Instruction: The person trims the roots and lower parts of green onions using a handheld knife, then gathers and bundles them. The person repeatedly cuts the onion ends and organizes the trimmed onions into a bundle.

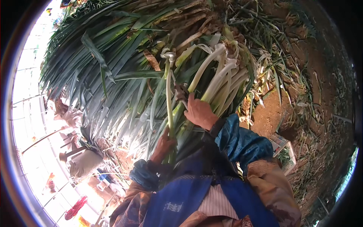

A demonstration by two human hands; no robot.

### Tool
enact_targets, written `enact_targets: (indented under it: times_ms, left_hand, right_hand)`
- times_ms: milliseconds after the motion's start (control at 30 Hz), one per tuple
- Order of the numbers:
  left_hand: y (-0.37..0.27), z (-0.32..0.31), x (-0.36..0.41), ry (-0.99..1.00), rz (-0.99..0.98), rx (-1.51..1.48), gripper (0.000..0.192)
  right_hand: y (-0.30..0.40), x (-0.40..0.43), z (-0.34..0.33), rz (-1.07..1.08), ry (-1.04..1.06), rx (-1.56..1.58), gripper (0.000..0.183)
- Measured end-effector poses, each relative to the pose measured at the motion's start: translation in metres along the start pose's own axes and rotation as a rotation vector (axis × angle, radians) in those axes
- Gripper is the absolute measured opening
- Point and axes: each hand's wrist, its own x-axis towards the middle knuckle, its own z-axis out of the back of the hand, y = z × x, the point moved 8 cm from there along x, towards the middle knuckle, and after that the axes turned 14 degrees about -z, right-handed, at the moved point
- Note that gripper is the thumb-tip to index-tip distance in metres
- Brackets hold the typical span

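Observation:
My left hand [164, 146] grips a long leek or green onion [169, 102] low on its stalk. The pale shaft stands away from my body, its root end [168, 54] at the top. In my right hand [202, 112] is a dark-handled cutting tool [180, 92], apparently scissors; its thin metal tip points at the shaft, and whether it touches cannot be told. Just beyond my right hand lies a bunch of white-shafted leeks [219, 76], roots away from me. Green leaves lie beneath both hands.
A large heap of leek leaves [93, 56] spreads to the left and far side. Trimmed scraps [272, 68] litter brown soil [266, 113] on the right. A crate [287, 156] stands by my right elbow. Bright clutter, including a red string bundle [76, 207], lies left.

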Motion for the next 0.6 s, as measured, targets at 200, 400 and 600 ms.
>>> enact_targets:
  times_ms: [200, 400, 600]
  left_hand:
    - [0.003, -0.004, -0.010, 0.019, -0.010, -0.069, 0.072]
    - [-0.040, -0.019, -0.019, 0.031, -0.087, -0.139, 0.074]
    - [-0.089, -0.032, 0.001, 0.091, -0.337, -0.012, 0.075]
  right_hand:
    - [-0.006, 0.008, 0.001, -0.019, -0.101, -0.007, 0.065]
    - [-0.020, 0.018, 0.032, -0.075, -0.107, 0.103, 0.064]
    - [-0.071, -0.041, 0.068, -0.199, -0.164, 0.319, 0.063]
